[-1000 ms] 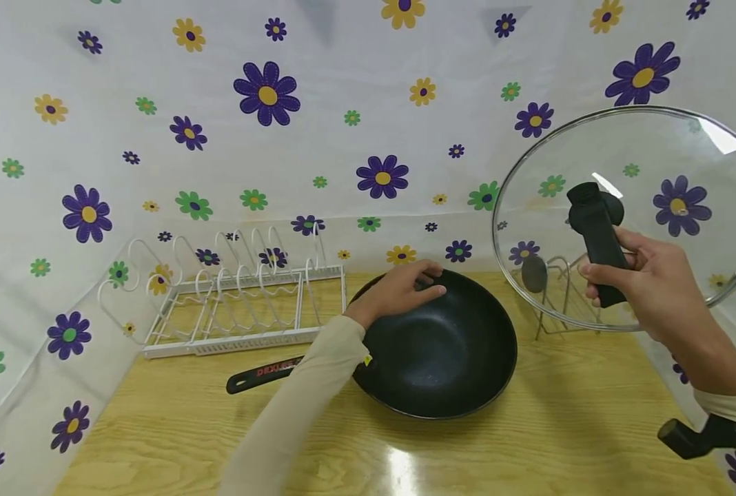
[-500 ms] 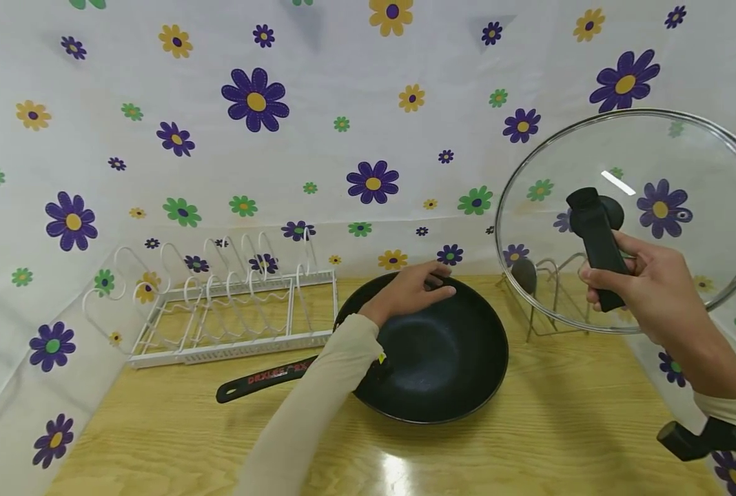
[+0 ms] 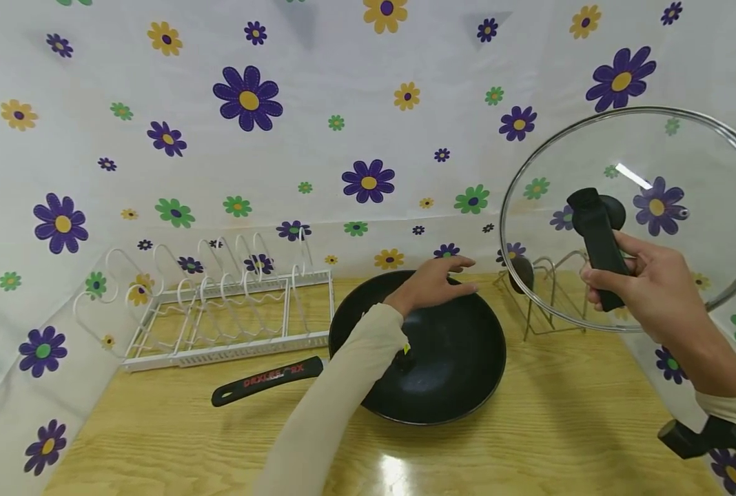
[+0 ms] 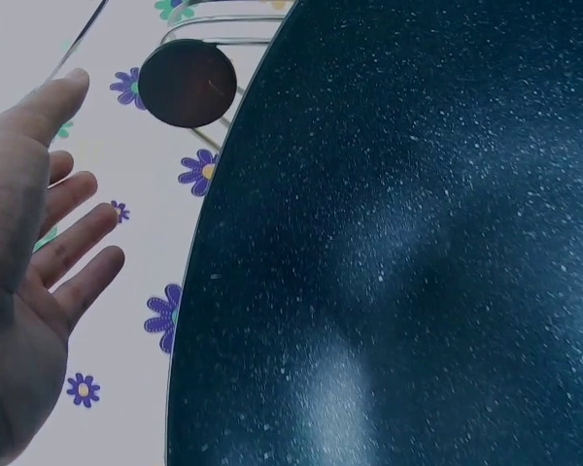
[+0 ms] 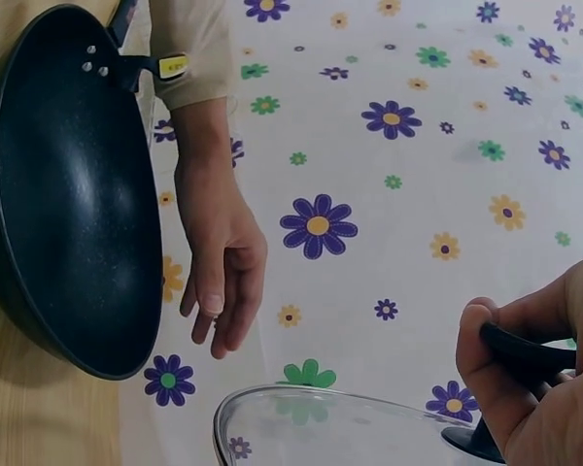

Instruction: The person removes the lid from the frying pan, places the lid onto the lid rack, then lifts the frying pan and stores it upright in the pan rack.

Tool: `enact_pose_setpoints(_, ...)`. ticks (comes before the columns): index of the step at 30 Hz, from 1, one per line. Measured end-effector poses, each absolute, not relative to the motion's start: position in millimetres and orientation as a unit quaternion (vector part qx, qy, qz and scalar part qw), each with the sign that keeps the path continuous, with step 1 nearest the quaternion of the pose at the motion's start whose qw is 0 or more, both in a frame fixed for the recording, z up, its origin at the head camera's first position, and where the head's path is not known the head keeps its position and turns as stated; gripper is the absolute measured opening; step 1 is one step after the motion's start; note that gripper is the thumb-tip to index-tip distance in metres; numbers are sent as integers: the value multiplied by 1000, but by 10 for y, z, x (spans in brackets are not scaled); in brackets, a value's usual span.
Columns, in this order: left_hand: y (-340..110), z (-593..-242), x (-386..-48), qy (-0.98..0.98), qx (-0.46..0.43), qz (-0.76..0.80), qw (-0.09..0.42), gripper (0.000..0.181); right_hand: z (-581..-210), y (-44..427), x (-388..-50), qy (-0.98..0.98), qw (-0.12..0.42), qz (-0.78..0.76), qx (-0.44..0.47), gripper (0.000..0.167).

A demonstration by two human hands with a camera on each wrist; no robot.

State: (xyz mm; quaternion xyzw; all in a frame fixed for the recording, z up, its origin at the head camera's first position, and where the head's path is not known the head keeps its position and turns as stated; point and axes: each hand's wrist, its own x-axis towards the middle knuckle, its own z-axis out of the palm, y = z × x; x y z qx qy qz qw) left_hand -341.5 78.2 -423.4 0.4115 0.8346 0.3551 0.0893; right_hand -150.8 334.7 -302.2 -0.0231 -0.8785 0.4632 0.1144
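A black wok (image 3: 436,365) stands on the wooden table, its long handle (image 3: 267,381) pointing left. Over the wok's far side, my left hand (image 3: 433,281) reaches to the right with relaxed, parted fingers and holds nothing. In the left wrist view that hand (image 4: 39,262) appears beside the wok's rim, apart from it. My right hand (image 3: 659,282) grips the black handle (image 3: 600,251) of a round glass lid (image 3: 548,151) with a metal rim. The lid is raised and tilted upright at the right. In the right wrist view my fingers (image 5: 486,359) curl round the lid's handle.
At the back left is a white wire rack (image 3: 219,351) with several upright loops. A small metal wire rack (image 3: 554,324) stands at the back right, partly behind the lid, with a dark round piece (image 3: 520,274) on it. A flower-patterned sheet (image 3: 318,83) hangs behind the table (image 3: 219,455).
My left hand has moved rightward over the wok, its fingers more extended. The right hand keeps the lid raised in nearly the same place. The head view has shifted slightly.
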Motion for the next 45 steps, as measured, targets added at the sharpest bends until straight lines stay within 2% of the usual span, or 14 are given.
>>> enact_pose_setpoints(14, 1059, -4226, -3578, 830, 442, 327, 94, 60, -3031, 3466, -1468, -891, 114, 440, -16, 74)
enact_pose_setpoints(26, 1423, -4176, -3632, 842, 442, 295, 96, 63, -3076, 3572, -1420, -904, 114, 410, -45, 77)
enact_pose_setpoints(45, 1783, -4282, -3700, 848, 434, 289, 91, 67, -3113, 3683, -1381, -903, 128, 409, -26, 73)
